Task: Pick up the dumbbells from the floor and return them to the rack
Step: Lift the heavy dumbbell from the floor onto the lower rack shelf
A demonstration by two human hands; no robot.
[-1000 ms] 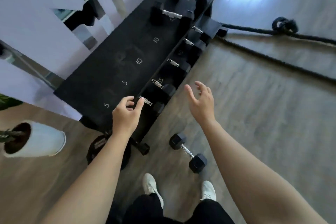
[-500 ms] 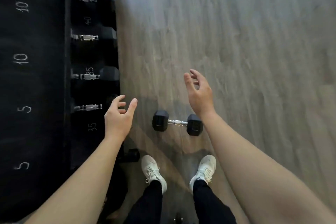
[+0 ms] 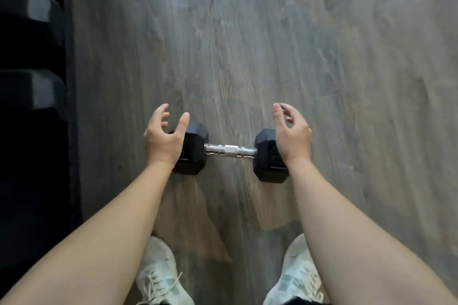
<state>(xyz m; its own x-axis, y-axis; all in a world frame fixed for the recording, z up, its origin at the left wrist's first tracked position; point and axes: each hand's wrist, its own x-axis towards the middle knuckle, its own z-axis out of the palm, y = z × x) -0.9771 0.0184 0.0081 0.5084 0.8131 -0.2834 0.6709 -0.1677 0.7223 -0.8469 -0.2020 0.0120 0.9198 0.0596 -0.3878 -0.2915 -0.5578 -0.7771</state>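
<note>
Black rubber and bright metal: one dumbbell, six-sided heads, ridged handle, lying flat on the grey wood-grain floor just ahead of a pair of white shoes.

Rack: dark, along the floor's left edge; rounded black weight heads show on it. Its free slots are not in view.

Left hand: empty, fingers spread wide, over the dumbbell's left head. Whether it touches the head cannot be told.

Right hand: empty, fingers loosely curled and apart, over the right head. Contact likewise unclear.

Step in hand, by judgement: the reach for the pickup. Nothing is gripped; the weight rests wholly on the floor.

Next move calls for: the hands to lower and close, either under both heads or around the handle, which lies bare between them. An even hold on both sides would keep the bar level. After that, a lift and a turn toward the floor's left edge to seat it on the rack.
</note>
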